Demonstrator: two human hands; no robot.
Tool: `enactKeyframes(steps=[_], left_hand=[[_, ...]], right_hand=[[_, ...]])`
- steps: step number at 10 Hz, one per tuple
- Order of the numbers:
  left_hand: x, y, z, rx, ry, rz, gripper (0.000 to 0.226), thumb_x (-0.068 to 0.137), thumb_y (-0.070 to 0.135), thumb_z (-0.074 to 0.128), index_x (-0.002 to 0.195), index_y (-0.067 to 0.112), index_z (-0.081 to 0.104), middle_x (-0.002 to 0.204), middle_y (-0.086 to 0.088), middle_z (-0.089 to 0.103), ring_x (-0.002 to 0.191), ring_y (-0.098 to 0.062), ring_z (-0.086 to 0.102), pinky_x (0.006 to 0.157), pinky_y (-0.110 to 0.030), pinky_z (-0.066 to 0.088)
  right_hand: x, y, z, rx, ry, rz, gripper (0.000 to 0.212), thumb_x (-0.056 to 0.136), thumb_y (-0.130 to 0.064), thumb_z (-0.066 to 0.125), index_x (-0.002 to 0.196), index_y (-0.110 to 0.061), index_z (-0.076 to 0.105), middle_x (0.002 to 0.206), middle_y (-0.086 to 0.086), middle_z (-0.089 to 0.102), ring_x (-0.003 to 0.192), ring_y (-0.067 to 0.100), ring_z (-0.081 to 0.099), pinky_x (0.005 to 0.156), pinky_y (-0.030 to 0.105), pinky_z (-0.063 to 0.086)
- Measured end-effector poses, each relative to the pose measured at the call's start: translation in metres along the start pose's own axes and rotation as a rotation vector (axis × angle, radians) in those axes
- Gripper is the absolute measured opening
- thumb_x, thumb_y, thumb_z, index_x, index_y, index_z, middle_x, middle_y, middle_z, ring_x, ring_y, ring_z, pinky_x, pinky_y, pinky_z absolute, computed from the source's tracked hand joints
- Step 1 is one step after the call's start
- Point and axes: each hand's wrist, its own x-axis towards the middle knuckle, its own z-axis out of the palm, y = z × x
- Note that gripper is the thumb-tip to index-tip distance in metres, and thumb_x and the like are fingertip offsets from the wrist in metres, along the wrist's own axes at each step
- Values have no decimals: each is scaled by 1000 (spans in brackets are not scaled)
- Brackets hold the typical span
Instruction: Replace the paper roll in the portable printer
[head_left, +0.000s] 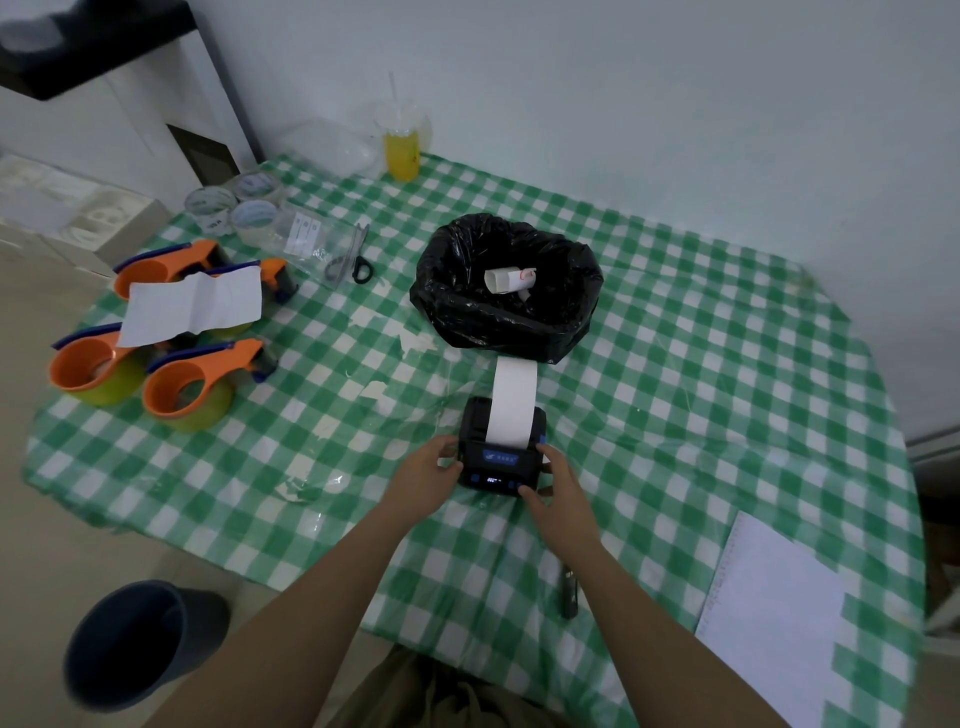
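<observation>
Checked cloth covers our table (675, 364). We clamp the printer (498, 457) between our left hand (423, 475) and right hand (558, 491), steadying it while the paper strip (513, 402) feeds away beyond our fingers toward the bin bag (506, 291).

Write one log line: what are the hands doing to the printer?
left hand: holds printer | right hand: holds printer | paper strip: sticking out toward bin bag

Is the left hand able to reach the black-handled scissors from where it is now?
Probably yes. The left hand rests on the black portable printer, and only bare checked tablecloth lies between it and the black-handled scissors.
</observation>
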Motion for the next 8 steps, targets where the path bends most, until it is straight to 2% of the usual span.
enactKeyframes(steps=[2, 3, 4, 5, 6, 7, 8], left_hand=[[1, 2, -2, 10, -1, -2, 38, 91, 15, 51, 129, 12, 48, 132, -10, 56, 113, -27, 57, 94, -31, 42], [1, 4, -3, 10, 13, 7, 39, 91, 15, 51, 129, 13, 48, 133, -10, 56, 116, -26, 56, 96, -32, 41], [0, 8, -7, -6, 21, 11, 39, 91, 15, 50, 130, 13, 47, 135, -9, 54, 116, -25, 56, 95, -30, 41], [-3, 10, -10, -34, 40, 30, 38, 92, 14, 49, 130, 13, 47, 136, -7, 52, 107, -21, 57, 91, -27, 38], [-10, 6, -15, -44, 50, 45, 37, 92, 16, 50, 128, 13, 49, 133, -6, 55, 98, -14, 54, 90, -27, 40], [-20, -8, -18, -98, 63, 66, 28, 91, 18, 52, 118, 16, 57, 125, -8, 61, 99, -15, 57, 91, -28, 43], [-55, -23, -20, -205, 85, 41, 30, 89, 16, 57, 90, 45, 65, 109, -8, 69, 95, -15, 62, 83, -22, 47]], right_hand=[[0, -4, -2, 16, 6, 7, 57, 89, -20, 59, 137, -32, 31, 136, 5, 49, 95, 20, 61, 81, 42, 55], [1, -5, -2, 31, 5, 10, 57, 89, -17, 59, 137, -30, 31, 134, 6, 49, 87, 18, 60, 78, 37, 53], [0, -8, -4, 35, -17, 27, 59, 89, -15, 58, 140, -29, 30, 136, 8, 46, 92, 18, 56, 79, 34, 48], [-4, -9, -9, 69, -5, 30, 59, 89, -16, 58, 140, -30, 31, 139, 8, 43, 107, 23, 56, 88, 38, 50], [-13, -13, -18, 135, 44, 72, 53, 90, -15, 58, 137, -27, 37, 139, 5, 44, 108, 19, 54, 89, 40, 53], [-20, -27, -38, 216, 160, 21, 44, 90, -14, 57, 132, -23, 45, 134, 1, 50, 105, 14, 56, 80, 31, 56], [-42, -62, -79, 337, 366, -111, 28, 92, -12, 55, 113, -29, 55, 113, -10, 61, 102, 5, 59, 65, 8, 50]])
